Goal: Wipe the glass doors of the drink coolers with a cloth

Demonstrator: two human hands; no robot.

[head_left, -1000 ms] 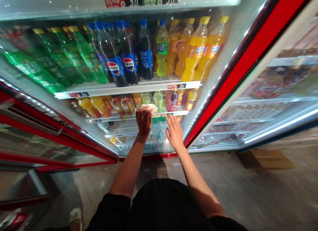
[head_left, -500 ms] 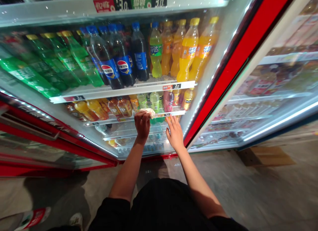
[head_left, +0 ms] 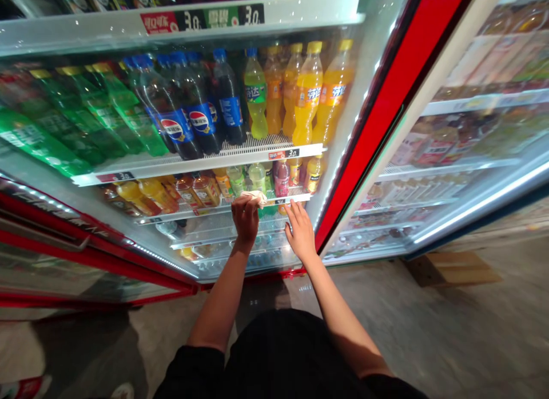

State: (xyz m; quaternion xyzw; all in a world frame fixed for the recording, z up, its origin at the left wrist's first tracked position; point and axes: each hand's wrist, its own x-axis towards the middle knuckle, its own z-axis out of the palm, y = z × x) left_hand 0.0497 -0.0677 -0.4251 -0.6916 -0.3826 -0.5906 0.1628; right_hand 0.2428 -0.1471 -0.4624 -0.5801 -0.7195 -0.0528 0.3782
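My left hand (head_left: 246,217) is closed on a pale, crumpled cloth (head_left: 256,199), held in front of a lower shelf of a lit drinks fridge. To its right, my right hand (head_left: 300,231) has its fingers stretched out and apart, holding nothing. Its fingertips are close to the white front strip (head_left: 295,199) of that shelf; whether they touch it I cannot tell. Just above the hands stand a pink drink bottle (head_left: 282,178) and a pale green one (head_left: 257,178).
The shelf above carries green bottles (head_left: 128,110), cola bottles (head_left: 199,116) and orange soda bottles (head_left: 307,96). A red door frame (head_left: 388,96) slants along the right, with another stocked fridge beyond it. Flat cardboard (head_left: 454,268) lies on the floor.
The camera view has shifted, so the shelves and bottles appear further left. Both hands keep nearly the same pose, the cloth still in my left hand.
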